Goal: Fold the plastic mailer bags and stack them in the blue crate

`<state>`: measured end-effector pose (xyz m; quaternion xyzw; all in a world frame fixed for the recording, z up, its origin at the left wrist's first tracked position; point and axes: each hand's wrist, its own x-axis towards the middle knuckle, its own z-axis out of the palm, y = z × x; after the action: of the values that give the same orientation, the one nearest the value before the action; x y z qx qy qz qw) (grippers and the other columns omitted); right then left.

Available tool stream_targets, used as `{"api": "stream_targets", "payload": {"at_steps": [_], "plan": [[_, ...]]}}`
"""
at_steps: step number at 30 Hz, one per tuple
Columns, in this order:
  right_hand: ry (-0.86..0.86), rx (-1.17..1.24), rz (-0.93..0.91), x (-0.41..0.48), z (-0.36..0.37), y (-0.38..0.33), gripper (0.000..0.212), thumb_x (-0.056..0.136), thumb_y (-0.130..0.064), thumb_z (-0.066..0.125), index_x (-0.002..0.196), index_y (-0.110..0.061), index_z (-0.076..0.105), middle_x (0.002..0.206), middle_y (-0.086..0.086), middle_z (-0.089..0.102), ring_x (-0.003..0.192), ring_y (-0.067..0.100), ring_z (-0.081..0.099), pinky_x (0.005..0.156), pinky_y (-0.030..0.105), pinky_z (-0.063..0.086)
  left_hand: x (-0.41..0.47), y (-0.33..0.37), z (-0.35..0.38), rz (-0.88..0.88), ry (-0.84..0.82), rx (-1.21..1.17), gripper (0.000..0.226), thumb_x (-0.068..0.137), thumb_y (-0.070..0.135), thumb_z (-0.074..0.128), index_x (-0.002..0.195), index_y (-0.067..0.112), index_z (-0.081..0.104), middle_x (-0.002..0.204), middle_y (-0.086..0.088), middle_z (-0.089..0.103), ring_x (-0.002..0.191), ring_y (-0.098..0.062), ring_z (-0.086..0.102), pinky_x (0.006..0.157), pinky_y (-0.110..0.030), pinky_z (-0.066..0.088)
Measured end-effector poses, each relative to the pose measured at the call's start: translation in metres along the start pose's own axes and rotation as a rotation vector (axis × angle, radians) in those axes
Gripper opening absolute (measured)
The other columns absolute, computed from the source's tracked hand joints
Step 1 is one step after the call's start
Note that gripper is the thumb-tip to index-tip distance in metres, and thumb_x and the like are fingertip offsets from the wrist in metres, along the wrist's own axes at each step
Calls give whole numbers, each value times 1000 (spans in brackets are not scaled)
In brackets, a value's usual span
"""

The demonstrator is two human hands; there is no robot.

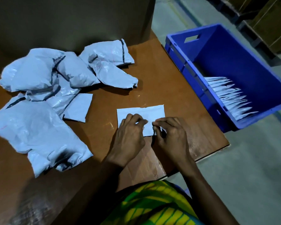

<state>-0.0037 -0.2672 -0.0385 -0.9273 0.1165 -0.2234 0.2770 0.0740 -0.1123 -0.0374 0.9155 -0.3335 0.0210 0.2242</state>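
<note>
A pale blue mailer bag (141,112), folded to a small rectangle, lies flat on the brown table (161,75) in front of me. My left hand (128,135) rests on its near left part with fingers curled, fingertips pinching the plastic. My right hand (170,133) pinches the bag's near right edge between thumb and fingers. The blue crate (234,62) stands on the floor to the right of the table, with a row of several folded bags (229,96) leaning inside it.
A heap of crumpled unfolded mailer bags (44,88) covers the table's left half, and one small folded piece (78,107) lies beside it. A dark wall panel (71,18) rises behind the table. The table's right edge ends just short of the crate.
</note>
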Motion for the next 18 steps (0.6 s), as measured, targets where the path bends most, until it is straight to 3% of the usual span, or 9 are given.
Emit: {"api": "stream_targets", "payload": {"at_steps": [7, 13, 18], "plan": [[-25, -22, 36, 7, 0, 4, 16, 86, -8, 78, 100, -14, 82, 93, -1, 74, 92, 19, 62, 77, 28, 49, -5, 2, 1, -33, -1, 114, 51, 78, 6, 76, 128, 12, 68, 127, -8, 65, 118, -30, 59, 96, -46, 49], [-137, 1, -140, 53, 2, -3, 16, 90, -7, 71, 103, -5, 81, 98, 6, 75, 95, 25, 63, 80, 26, 48, -8, -2, 8, -17, 5, 135, 52, 81, 7, 72, 132, 14, 64, 131, -4, 62, 120, -27, 55, 98, -45, 45], [-355, -125, -182, 78, 32, 2, 41, 63, 11, 82, 99, -7, 82, 97, 8, 75, 91, 29, 66, 72, 30, 56, -11, -6, 9, -21, 31, 102, 49, 84, 9, 74, 132, 15, 66, 132, -3, 63, 120, -26, 55, 97, -44, 45]]}}
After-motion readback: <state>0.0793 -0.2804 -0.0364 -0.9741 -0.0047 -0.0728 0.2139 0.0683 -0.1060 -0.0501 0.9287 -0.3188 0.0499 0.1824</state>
